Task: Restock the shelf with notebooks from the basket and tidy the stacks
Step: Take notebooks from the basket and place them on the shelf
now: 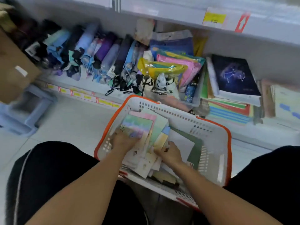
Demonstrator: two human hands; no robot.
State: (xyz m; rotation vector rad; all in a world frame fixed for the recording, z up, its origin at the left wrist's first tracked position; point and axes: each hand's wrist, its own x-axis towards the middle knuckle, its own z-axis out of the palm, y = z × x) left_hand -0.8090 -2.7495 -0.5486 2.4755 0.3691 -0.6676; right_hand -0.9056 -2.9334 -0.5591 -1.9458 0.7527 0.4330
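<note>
A white basket with an orange rim stands on the floor between my knees. In it lies a loose pile of pastel notebooks, fanned out toward the basket's left side. My left hand grips the left side of the pile, fingers curled over a rainbow-striped cover. My right hand grips the pile's lower right edge. On the bottom shelf at right sit notebook stacks, topped by a dark constellation-cover notebook, with coloured thin books beneath.
Folded umbrellas fill the shelf's left part. A clear bin with coloured zip pouches stands behind the basket. A cardboard box and a pale blue stool are at left. A shelf edge with a yellow price tag overhangs above.
</note>
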